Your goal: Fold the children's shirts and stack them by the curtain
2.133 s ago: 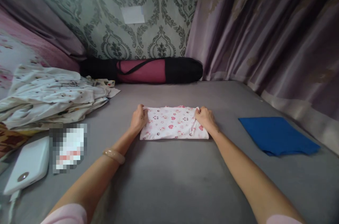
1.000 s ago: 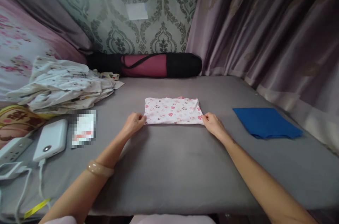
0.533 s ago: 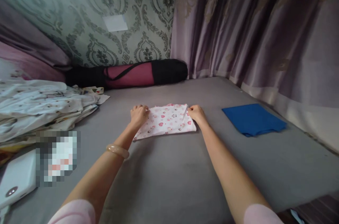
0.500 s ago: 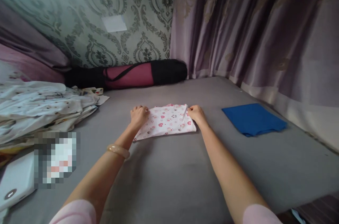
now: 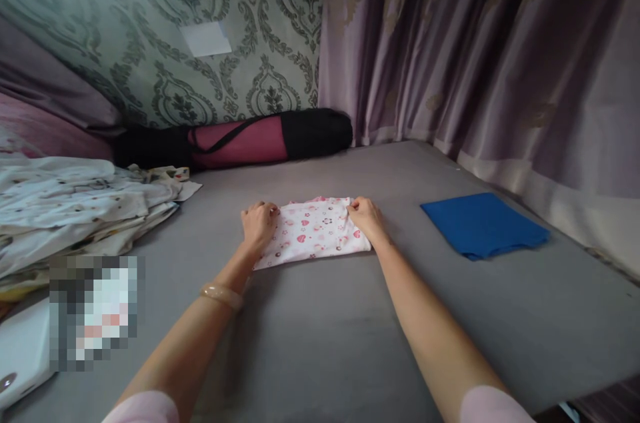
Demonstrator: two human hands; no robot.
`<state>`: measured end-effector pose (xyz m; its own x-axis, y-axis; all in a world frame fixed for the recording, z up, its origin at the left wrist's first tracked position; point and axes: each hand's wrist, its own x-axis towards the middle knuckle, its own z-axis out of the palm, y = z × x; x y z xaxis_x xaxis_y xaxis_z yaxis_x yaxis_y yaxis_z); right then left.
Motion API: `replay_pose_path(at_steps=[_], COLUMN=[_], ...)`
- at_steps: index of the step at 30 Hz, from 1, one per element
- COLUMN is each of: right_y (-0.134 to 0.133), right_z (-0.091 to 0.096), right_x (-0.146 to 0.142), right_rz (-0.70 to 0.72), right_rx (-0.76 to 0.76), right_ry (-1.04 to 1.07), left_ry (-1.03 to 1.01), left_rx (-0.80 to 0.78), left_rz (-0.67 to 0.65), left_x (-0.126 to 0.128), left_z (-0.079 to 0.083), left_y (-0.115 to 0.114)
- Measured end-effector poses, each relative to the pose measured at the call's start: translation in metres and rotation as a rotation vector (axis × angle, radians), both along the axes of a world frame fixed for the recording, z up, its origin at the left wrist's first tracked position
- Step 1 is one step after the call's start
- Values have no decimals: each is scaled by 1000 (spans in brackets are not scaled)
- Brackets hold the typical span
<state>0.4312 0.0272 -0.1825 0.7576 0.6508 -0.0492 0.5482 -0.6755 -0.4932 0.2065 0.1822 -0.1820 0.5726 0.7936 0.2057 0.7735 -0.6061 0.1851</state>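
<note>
Dim, soft light falls on the scene. Beyond the left grip [image 5: 259, 221], the wallpaper [image 5: 150, 9] takes a pale haze; right of the right grip [image 5: 367, 217], the curtain [image 5: 475, 43] sinks into dark folds. A blurry shadow [image 5: 239, 349] darkens the grey surface [image 5: 325, 336] this side of the left grip. Left of that grip, a pixelated patch [image 5: 97, 316] covers detail. Outer edges look stretched and soft.

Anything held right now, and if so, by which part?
Yes: the folded white rectangular cloth with pink print. The left hand pinches it at the far left corner, the right hand near the far right corner.
</note>
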Motion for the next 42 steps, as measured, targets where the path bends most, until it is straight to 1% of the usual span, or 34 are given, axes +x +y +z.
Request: replay_pose_path(at_steps=[4,6,10,15,20,23,26,30,33,35,36,38,40,42], right_y=[3,4,7,8,5,1,-3,-6,-6,-6,-7,-6,-6,-4], right_z=[-5,-7,-12,-14,-2,5,7,2,-1,-1,-1,0,0,0], right_x=[5,9,14,12,3,-6,-14,-19,-17,-14,-13,-9,-7,-5], right_rz=[12,7,3,-11,-43,-78,-107,-116,-115,-115,-114,-113,-108,-107], right_rx=[75,129,200,179,152,136,98,-38,-77,-84,-87,-88,-79,-66], right_ry=[22,65,138,152,117,38,-66,-97,-96,-87,-80,-60,-39,-26], left_ry=[15,25,47,79,85,77,94,77,-49,-158,-199,-219,-168,-99], left_rx=[-14,-12,11,68,106,160,191,104,13,-26,-33,-36,-82,-162], left_rz=[4,3,0,-17,-19,4,24,62,73,84,113,218,321,367], left_x=[-1,-2,-1,-2,-3,-3,-2,0,-2,-9,-14,-27,-41,-51], left_z=[4,5,2,-5,-9,-10,-12,-17,-18,-16,-14,-10,-7,-7], left_y=[-3,-4,-3,0,0,-2,-3,0,8,15,19,25,27,23])
